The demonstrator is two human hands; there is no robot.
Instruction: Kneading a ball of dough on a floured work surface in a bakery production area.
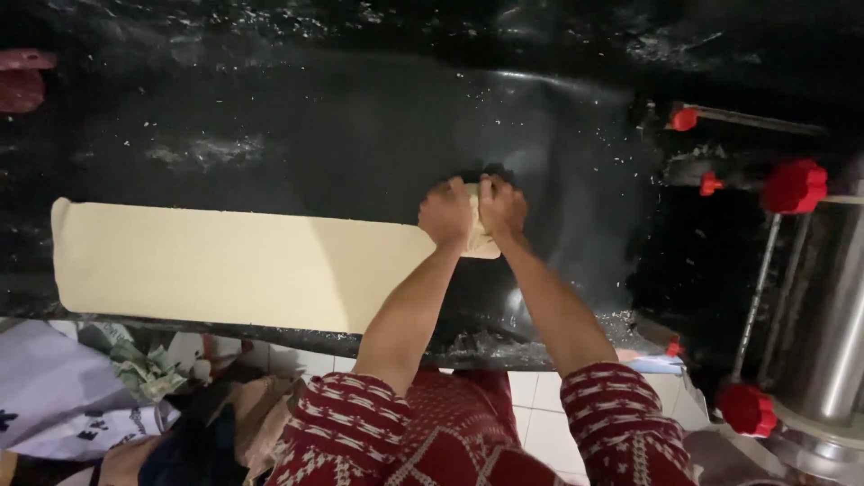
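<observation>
We see a long pale dough sheet (234, 265) lying across the dark floured worktop (297, 135); at its right end our left hand (445, 214) and right hand (502, 209) sit side by side, fingers curled, gripping the dough's folded edge, partly hiding it; at far right, a steel roller machine (832, 306) with red knobs (794, 186) is cut off.

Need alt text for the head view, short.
Seen from above, a person's left hand and right hand grip the right end of a long pale dough sheet lying on a dark, flour-dusted worktop. Red patterned sleeves show at the bottom edge. A steel machine with red knobs stands at the right.
</observation>
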